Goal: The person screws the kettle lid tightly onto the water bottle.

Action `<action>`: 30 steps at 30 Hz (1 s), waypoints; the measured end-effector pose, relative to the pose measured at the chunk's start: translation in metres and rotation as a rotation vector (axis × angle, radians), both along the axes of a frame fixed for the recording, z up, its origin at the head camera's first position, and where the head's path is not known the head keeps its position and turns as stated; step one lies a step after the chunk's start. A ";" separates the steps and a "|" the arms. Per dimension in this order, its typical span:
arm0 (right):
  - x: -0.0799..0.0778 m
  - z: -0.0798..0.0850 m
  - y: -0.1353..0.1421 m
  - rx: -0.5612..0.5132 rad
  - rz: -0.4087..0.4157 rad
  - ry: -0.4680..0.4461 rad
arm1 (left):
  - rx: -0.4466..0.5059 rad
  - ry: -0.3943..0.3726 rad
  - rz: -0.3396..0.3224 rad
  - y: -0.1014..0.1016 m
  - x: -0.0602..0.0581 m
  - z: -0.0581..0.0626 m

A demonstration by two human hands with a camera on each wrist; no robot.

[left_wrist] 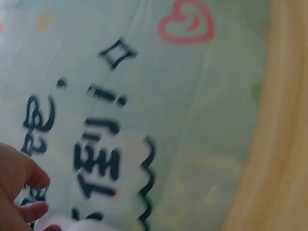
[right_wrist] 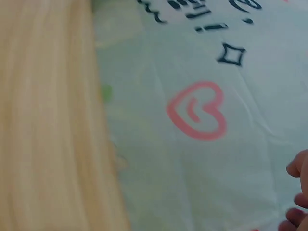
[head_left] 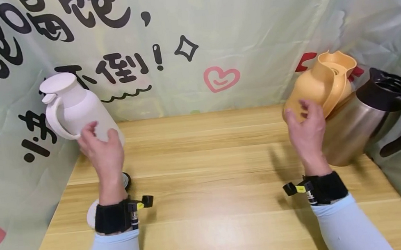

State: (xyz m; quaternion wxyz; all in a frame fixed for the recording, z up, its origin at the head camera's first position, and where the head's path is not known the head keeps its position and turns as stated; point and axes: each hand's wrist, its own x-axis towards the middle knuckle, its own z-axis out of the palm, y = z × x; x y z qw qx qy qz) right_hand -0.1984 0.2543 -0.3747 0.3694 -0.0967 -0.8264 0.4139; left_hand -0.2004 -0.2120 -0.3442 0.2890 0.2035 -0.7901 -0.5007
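Observation:
My left hand (head_left: 104, 154) hovers in front of a white thermos jug (head_left: 83, 107), its fingers loosely bent and holding nothing. The jug has a lid and a side handle; the hand covers part of its lower body. In the left wrist view, fingers of that left hand (left_wrist: 17, 192) show beside a pale rounded edge. On the other side, my right hand (head_left: 309, 131) is raised before an orange jug (head_left: 309, 88), also loosely bent around nothing. Close to it stands a steel jug (head_left: 349, 124) with a black top and handle. At the right wrist view's edge, my right hand (right_wrist: 301, 192) is partly visible.
A wooden table (head_left: 208, 190) spans the space between the arms. Behind it hangs a printed cloth (head_left: 256, 24) with black lettering and a pink heart. Near the left wrist lie a white round piece (head_left: 92, 215) and a dark-rimmed round piece (head_left: 127, 181), both partly hidden.

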 end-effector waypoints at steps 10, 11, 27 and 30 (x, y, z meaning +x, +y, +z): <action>-0.002 0.023 0.033 -0.030 -0.232 0.035 | -0.189 -0.142 -0.353 0.057 0.003 -0.051; -0.003 0.024 0.035 -0.029 -0.238 0.015 | -0.211 -0.169 -0.386 0.061 0.003 -0.056; -0.019 0.035 0.035 -0.088 -0.214 -0.197 | -0.430 -0.501 -0.712 0.094 0.009 -0.083; -0.026 0.035 0.036 -0.140 -0.185 -0.210 | -0.428 -0.498 -0.712 0.094 0.009 -0.084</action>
